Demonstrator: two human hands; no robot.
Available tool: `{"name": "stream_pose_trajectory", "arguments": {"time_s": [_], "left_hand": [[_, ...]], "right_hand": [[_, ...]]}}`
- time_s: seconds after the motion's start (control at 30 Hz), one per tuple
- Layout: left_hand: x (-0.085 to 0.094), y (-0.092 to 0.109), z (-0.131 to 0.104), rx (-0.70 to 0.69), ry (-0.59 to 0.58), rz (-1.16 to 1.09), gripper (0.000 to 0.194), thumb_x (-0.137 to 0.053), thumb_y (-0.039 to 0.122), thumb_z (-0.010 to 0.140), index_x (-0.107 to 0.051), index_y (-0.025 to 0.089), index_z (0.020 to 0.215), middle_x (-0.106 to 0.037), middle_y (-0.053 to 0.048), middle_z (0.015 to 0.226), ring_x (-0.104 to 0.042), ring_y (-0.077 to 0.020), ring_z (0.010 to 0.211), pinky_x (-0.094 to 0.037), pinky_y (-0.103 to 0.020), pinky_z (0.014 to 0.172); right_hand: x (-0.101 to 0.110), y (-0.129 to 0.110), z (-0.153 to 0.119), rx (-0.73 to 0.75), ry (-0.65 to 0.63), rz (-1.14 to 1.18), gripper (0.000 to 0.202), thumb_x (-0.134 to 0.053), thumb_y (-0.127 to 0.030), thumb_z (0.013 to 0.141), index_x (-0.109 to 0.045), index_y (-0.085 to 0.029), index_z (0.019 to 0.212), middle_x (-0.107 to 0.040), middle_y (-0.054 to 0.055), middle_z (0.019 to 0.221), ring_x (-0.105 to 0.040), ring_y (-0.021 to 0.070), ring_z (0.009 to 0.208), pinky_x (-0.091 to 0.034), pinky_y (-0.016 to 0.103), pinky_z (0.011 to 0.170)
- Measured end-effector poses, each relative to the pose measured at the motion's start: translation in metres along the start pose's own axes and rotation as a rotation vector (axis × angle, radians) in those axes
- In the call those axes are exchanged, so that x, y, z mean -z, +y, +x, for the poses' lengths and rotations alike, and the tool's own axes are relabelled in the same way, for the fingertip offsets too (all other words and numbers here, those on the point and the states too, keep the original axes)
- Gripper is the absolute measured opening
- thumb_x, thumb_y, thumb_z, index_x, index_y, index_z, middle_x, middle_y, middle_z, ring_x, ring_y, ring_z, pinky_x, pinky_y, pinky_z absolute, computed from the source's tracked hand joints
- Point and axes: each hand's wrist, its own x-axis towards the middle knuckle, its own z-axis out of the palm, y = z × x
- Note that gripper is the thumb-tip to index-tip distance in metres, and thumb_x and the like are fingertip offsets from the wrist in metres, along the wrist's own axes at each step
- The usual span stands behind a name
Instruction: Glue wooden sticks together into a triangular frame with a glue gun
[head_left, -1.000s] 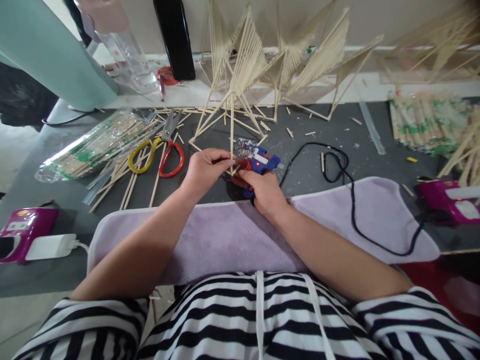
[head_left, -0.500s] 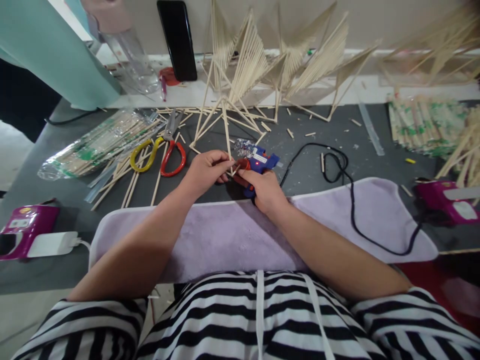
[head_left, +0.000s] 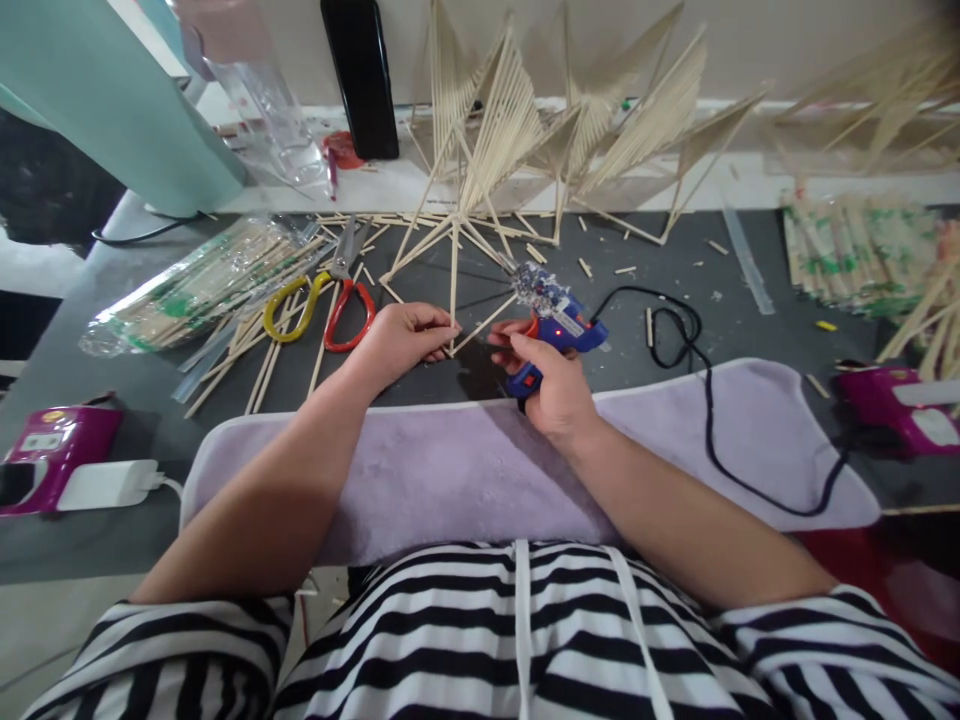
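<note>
My left hand (head_left: 405,345) pinches the near corner of a stick frame (head_left: 454,275), where thin wooden sticks meet. The frame stands on the grey table, its sticks fanning out from a raised point. To the right, my right hand (head_left: 551,380) is wrapped round a blue hot glue gun (head_left: 562,328) with a small red light. Silvery, crumpled-looking material (head_left: 536,288) covers the gun's front end. The gun is apart from the corner in my left hand. Just left of my left hand lie scissors (head_left: 350,315) with one yellow and one red handle loop.
Bagged sticks (head_left: 202,270) lie at left, more stick bundles (head_left: 855,250) at right. Finished-looking stick structures (head_left: 502,130) stand along the wall beside a phone (head_left: 362,80) and a bottle (head_left: 262,110). A black cord (head_left: 709,420) crosses the lilac cloth (head_left: 450,480). Purple power sockets (head_left: 56,450) sit at left.
My right hand has drawn back to the right with the glue gun, away from the corner. My left hand has shifted slightly left, still pinching the frame's corner.
</note>
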Motion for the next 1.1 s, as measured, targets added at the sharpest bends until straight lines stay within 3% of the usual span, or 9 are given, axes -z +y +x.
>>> {"name": "stream_pose_trajectory", "arguments": {"time_s": [0.1, 0.17, 0.33, 0.57, 0.87, 1.1], "left_hand": [[0.002, 0.001, 0.0, -0.001, -0.035, 0.019, 0.017, -0.071, 0.029, 0.072, -0.071, 0.014, 0.081, -0.064, 0.001, 0.062, -0.057, -0.0093, 0.055, -0.049, -0.022, 0.058], [0.003, 0.002, 0.0, -0.01, -0.055, 0.029, 0.016, -0.07, 0.028, 0.072, -0.071, 0.013, 0.079, -0.064, 0.0, 0.065, -0.057, -0.0093, 0.056, -0.049, -0.022, 0.058], [0.011, -0.001, 0.001, -0.033, -0.124, 0.163, 0.015, -0.065, 0.026, 0.072, -0.071, 0.014, 0.08, -0.065, 0.0, 0.071, -0.056, -0.0102, 0.059, -0.046, -0.022, 0.058], [0.021, -0.006, 0.009, -0.286, -0.245, 0.618, 0.012, -0.064, 0.025, 0.074, -0.071, 0.019, 0.083, -0.065, -0.001, 0.083, -0.06, -0.0163, 0.082, -0.045, -0.028, 0.076], [0.016, -0.016, 0.015, -0.263, -0.219, 0.623, 0.007, -0.065, 0.027, 0.076, -0.067, 0.02, 0.078, -0.063, 0.0, 0.082, -0.059, -0.0158, 0.08, -0.045, -0.028, 0.074], [0.016, -0.008, 0.013, -0.262, -0.23, 0.605, 0.008, -0.064, 0.025, 0.077, -0.065, 0.019, 0.073, -0.065, -0.002, 0.083, -0.06, -0.0165, 0.082, -0.046, -0.029, 0.079]], "right_hand": [[-0.003, -0.002, 0.002, -0.196, -0.122, 0.161, 0.015, -0.073, -0.029, 0.066, -0.067, -0.022, 0.077, -0.073, 0.002, 0.103, -0.068, 0.0218, 0.102, -0.054, 0.038, 0.09], [-0.005, -0.002, 0.002, -0.238, -0.148, 0.192, 0.015, -0.073, -0.027, 0.064, -0.067, -0.022, 0.076, -0.073, 0.001, 0.106, -0.067, 0.0226, 0.106, -0.053, 0.039, 0.094], [-0.008, -0.001, -0.001, -0.198, -0.152, 0.119, 0.012, -0.073, -0.024, 0.063, -0.071, -0.022, 0.075, -0.071, 0.0, 0.11, -0.061, 0.0224, 0.117, -0.05, 0.037, 0.098], [-0.007, 0.0, 0.0, -0.198, -0.172, 0.106, 0.011, -0.073, -0.025, 0.064, -0.071, -0.023, 0.075, -0.071, 0.0, 0.112, -0.058, 0.023, 0.122, -0.049, 0.037, 0.1], [-0.007, 0.004, 0.001, -0.185, -0.159, 0.084, 0.011, -0.075, -0.024, 0.064, -0.073, -0.023, 0.075, -0.071, 0.0, 0.111, -0.059, 0.0214, 0.119, -0.045, 0.037, 0.105], [-0.007, -0.001, 0.002, -0.137, -0.189, 0.184, 0.011, -0.074, -0.024, 0.068, -0.071, -0.021, 0.078, -0.071, 0.002, 0.114, -0.067, 0.0214, 0.109, -0.051, 0.037, 0.099]]}}
